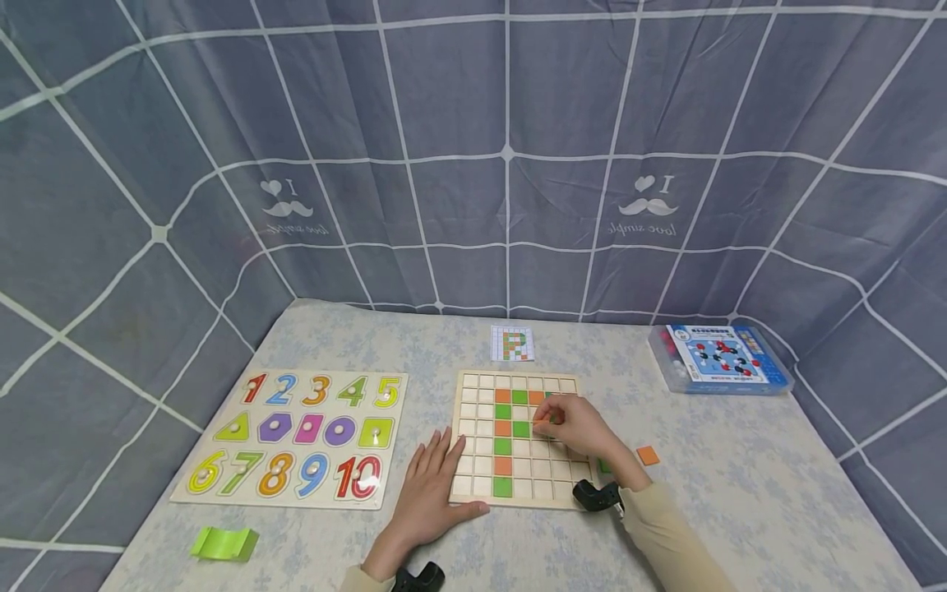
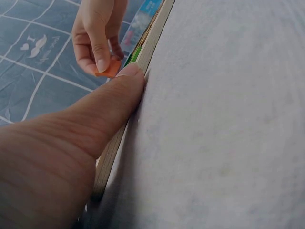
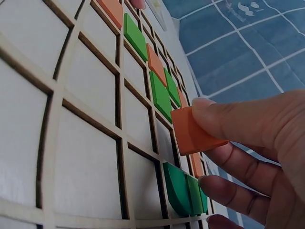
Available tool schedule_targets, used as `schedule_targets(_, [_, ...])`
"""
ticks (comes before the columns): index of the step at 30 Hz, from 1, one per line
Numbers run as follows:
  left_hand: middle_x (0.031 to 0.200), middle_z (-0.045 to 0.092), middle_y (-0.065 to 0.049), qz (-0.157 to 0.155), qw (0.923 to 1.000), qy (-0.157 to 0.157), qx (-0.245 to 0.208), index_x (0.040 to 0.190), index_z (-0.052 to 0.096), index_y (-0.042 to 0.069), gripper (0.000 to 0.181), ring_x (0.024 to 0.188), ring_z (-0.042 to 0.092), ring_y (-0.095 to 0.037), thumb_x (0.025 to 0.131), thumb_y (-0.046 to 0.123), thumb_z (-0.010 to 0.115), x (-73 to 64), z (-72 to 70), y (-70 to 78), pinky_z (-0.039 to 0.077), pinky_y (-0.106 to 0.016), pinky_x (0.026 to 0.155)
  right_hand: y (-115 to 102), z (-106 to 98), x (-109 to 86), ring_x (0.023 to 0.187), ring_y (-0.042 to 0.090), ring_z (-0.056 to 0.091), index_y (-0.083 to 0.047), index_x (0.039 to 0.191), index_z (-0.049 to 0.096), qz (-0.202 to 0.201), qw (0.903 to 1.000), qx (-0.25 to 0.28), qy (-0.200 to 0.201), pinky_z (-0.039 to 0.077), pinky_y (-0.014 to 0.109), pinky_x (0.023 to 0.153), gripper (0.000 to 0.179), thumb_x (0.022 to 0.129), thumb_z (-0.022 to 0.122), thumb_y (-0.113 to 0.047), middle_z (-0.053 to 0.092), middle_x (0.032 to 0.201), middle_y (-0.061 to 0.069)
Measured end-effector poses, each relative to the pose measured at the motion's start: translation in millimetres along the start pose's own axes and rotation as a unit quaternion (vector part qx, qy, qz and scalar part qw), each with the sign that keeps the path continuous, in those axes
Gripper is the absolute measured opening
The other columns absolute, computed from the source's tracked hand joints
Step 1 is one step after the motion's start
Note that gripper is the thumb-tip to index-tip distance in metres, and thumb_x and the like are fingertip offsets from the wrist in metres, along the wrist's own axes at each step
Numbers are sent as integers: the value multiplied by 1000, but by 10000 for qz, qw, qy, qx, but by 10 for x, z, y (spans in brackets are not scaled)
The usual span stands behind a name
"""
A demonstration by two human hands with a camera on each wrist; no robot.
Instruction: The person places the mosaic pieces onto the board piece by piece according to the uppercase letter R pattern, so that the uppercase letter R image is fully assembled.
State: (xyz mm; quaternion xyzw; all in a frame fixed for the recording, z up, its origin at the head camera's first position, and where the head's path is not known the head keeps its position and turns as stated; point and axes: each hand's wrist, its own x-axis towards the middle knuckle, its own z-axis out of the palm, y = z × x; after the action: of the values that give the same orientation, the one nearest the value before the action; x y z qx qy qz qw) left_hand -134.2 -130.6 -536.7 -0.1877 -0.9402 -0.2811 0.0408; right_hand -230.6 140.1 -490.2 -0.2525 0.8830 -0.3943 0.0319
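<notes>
My right hand (image 1: 573, 423) pinches an orange square tile (image 3: 188, 131) between thumb and fingers, held over a wooden grid board (image 1: 466, 464). Green and orange tiles fill a column on this board, with others branching to the right at the top and middle. In the right wrist view a darker green piece with a curved edge (image 3: 176, 193) sits in a cell below the held tile. My left hand (image 1: 429, 497) rests at the board's left front corner with fingers spread. In the left wrist view its thumb (image 2: 112, 98) lies along the board's edge.
Left of the grid lies a number and shape puzzle (image 1: 288, 444), with a light green curved block (image 1: 224, 544) in front. A pattern card (image 1: 511, 344) lies behind the grid. Back right is a plastic box (image 1: 721, 359). A loose orange tile (image 1: 648, 455) lies beyond the right forearm.
</notes>
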Motion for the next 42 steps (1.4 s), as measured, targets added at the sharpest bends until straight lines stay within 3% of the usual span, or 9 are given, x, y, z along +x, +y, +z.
schedule_targets(16, [153,21,-20,37,10000,30,-68,148,32,4,99,141,12,-36,76,64,66,1,10,-7,8,-51,110,48,39,13,59,8,51,-16,82,71,105,9999,-121,18,43,29,59,6,81,76,-14,60,70,-10])
schedule_targets(20, [152,22,-21,41,10000,31,-85,147,33,4,99,141,13,-37,76,64,66,2,-3,8,9,-51,110,47,43,20,64,9,53,-18,82,73,139,9989,-402,191,44,37,69,6,79,78,-16,60,71,-13])
schedule_targets(25, [152,22,-21,13,10000,-2,-42,148,33,4,99,141,13,-36,75,64,66,-2,-10,17,8,-51,110,50,56,23,75,13,48,-22,80,74,281,9950,-887,364,33,48,80,6,78,79,-20,58,72,-18])
schedule_targets(35, [152,22,-21,16,10000,-15,-68,148,32,4,99,140,13,-37,76,64,65,-1,-16,17,8,-51,110,-4,64,0,74,12,46,-23,80,74,438,9879,-1402,490,34,41,74,7,77,80,-21,58,70,-17])
schedule_targets(42, [152,22,-21,65,10000,58,-17,147,33,4,99,140,14,-37,76,65,65,-5,-9,9,10,-52,109,19,76,-14,76,14,46,-24,77,72,279,9878,-1391,649,36,41,72,10,75,81,-20,58,77,-12])
